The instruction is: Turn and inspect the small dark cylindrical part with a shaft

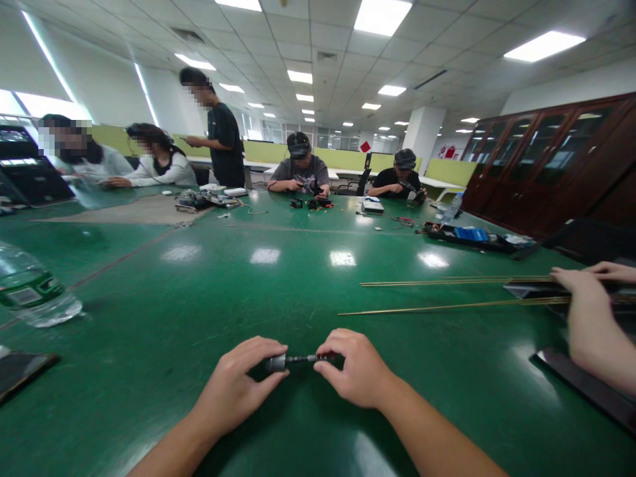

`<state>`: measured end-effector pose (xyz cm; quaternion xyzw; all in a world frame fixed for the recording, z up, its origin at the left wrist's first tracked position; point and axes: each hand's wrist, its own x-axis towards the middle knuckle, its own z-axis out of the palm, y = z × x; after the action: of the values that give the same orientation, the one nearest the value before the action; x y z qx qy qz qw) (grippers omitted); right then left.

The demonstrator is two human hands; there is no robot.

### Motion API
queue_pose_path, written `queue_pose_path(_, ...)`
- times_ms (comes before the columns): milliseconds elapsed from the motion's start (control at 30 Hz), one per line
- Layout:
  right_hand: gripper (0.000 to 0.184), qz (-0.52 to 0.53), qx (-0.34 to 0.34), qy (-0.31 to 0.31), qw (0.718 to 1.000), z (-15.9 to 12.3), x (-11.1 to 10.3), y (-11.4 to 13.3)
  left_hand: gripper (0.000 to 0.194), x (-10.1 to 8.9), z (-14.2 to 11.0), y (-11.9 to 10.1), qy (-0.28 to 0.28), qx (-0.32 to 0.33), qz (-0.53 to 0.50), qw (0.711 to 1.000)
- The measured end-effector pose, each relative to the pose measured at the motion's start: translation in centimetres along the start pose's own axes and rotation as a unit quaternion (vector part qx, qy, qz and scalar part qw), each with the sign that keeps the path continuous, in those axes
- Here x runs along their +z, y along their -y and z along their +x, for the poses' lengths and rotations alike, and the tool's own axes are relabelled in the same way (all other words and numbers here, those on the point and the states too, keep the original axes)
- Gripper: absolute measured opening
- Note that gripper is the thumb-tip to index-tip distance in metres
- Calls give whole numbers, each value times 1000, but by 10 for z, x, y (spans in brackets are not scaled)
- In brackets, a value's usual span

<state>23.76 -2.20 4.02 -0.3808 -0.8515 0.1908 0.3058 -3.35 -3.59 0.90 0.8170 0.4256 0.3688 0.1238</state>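
Observation:
My left hand (243, 374) pinches a dark grey cylindrical part (277, 363) between thumb and fingertips, just above the green table (278, 285). A thin dark shaft (298, 360) runs from that cylinder to the right. Closed on the shaft's other end is my right hand (355, 368), whose fingertips hide part of it. Cylinder and shaft lie in one line, roughly level, and look joined. What exactly the part is cannot be made out.
At right, another person's hands (581, 281) hold long thin brass-coloured rods (447, 307) reaching over the table. A plastic water bottle (34, 291) stands at left. A dark flat object (22, 372) lies near the left edge. Several people sit across the table among parts and tools.

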Motion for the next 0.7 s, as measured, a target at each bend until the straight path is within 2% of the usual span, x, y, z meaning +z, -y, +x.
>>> queue_pose_path(500, 10, -4, 2, -7, 1000, 1, -5, 0, 31, -5, 1, -4, -13, -11, 15, 1000)
queue_pose_path(600, 9, 2, 8, -12, 1000, 2, -7, -2, 31, -7, 5, -6, -45, -47, 35, 997)
queue_pose_path(700, 9, 6, 25, -5, 1000, 1, -6, -3, 42, -11, 10, -3, -76, -133, 29, 988)
